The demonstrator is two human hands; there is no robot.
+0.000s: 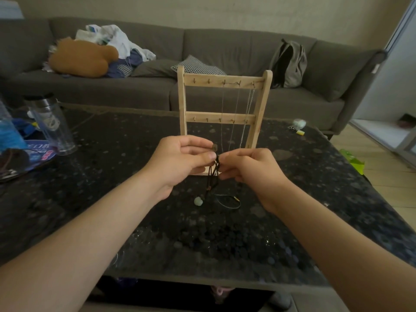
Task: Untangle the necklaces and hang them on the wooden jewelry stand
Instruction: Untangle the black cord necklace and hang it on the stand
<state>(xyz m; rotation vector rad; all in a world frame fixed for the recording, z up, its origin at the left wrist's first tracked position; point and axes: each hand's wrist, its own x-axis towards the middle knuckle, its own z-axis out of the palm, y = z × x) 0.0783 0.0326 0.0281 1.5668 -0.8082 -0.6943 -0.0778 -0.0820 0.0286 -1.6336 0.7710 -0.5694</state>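
Note:
A wooden jewelry stand (pixel 222 81) stands upright on the dark table, with thin silver chains (pixel 236 113) hanging from hooks on the right part of its top bar. In front of it my left hand (pixel 180 161) and my right hand (pixel 249 165) both pinch a tangled black cord necklace (pixel 213 174), held a little above the table. Its pale green pendant (pixel 198 201) hangs down to the tabletop. A thin cord loop with a gold clasp (pixel 229 202) lies on the table just right of the pendant.
The dark speckled table (pixel 315 188) carries a clear bottle (pixel 51 124) and blue packaging (pixel 13 136) at the left, and small items (pixel 299 124) at the far right. Behind stands a grey sofa (pixel 225 46) with clothes and a backpack (pixel 290 64).

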